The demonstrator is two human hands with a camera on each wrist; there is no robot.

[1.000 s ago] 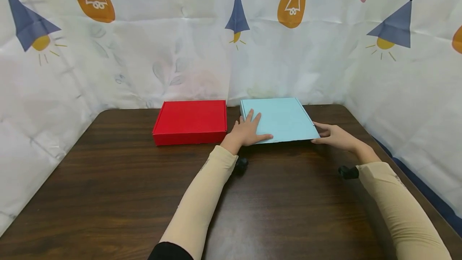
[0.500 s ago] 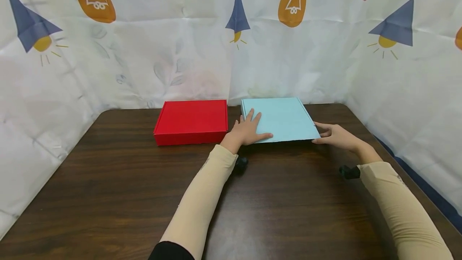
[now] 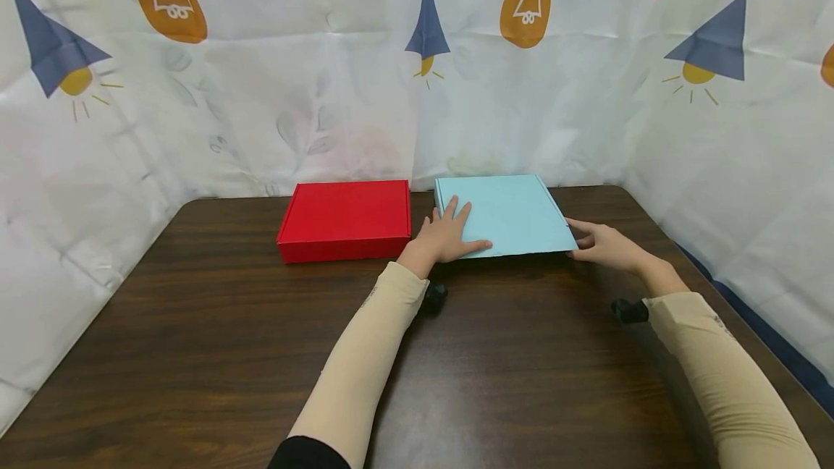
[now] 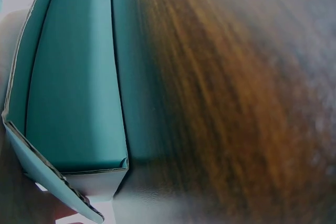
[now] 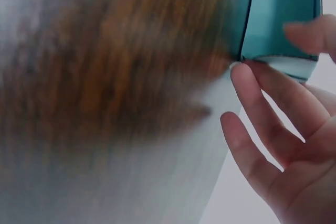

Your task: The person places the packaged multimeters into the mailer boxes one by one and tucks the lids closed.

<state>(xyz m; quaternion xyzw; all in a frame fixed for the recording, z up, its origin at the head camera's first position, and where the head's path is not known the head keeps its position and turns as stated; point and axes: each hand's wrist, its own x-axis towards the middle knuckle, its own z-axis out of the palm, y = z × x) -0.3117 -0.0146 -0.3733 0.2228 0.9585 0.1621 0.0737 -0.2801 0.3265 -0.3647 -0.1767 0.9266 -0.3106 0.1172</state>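
Note:
A light blue cardboard box (image 3: pixel 515 212) lies flat toward the back of the table. Its lid's front edge stands slightly raised, and the front wall (image 4: pixel 73 87) shows beneath it in the left wrist view. My left hand (image 3: pixel 439 237) rests on the lid's left front corner, fingers spread. At the right front corner is my right hand (image 3: pixel 606 246), its fingertips touching the box's side near the bottom. In the right wrist view the right thumb (image 5: pixel 310 36) is in front of the box's front wall (image 5: pixel 281 14), with the fingers nearly straight.
A red box (image 3: pixel 348 219) lies left of the blue one, with a narrow gap between them. The dark wooden table (image 3: pixel 195 353) reaches back to a patterned white cloth (image 3: pixel 260 93). Small black wrist cameras hang below both wrists.
My right thumb has shifted slightly at the front corner of the blue box. My left hand and both boxes stay where they were.

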